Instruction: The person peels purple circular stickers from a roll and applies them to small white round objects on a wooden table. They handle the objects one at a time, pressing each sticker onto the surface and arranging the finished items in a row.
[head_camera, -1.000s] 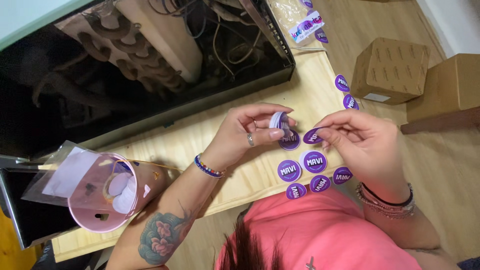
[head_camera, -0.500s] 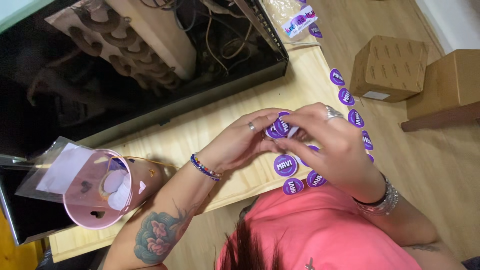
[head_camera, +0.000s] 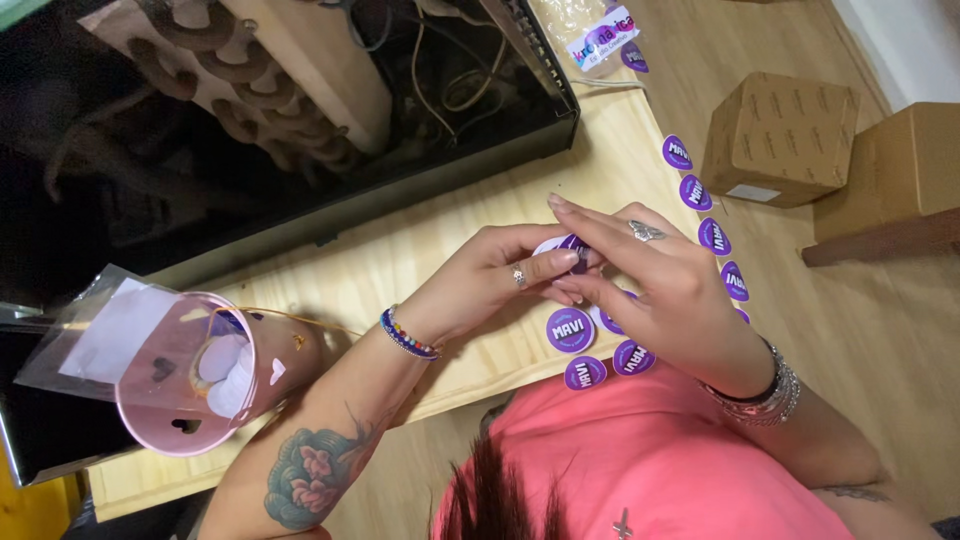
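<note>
The big black open case (head_camera: 300, 130) of cables fills the back of the pale wooden table (head_camera: 440, 250), with two cardboard boxes (head_camera: 780, 135) off right and a pink cup (head_camera: 185, 375) at the left. Now the hands: a second ago they were apart, each pinching purple; now the right hand (head_camera: 660, 295) has swung over and lies against the left hand (head_camera: 500, 280), the two together on the small stack of round stickers (head_camera: 562, 247). So the loose one looks gathered in, I'd say. More purple stickers (head_camera: 570, 330) lie on the table just below.
</note>
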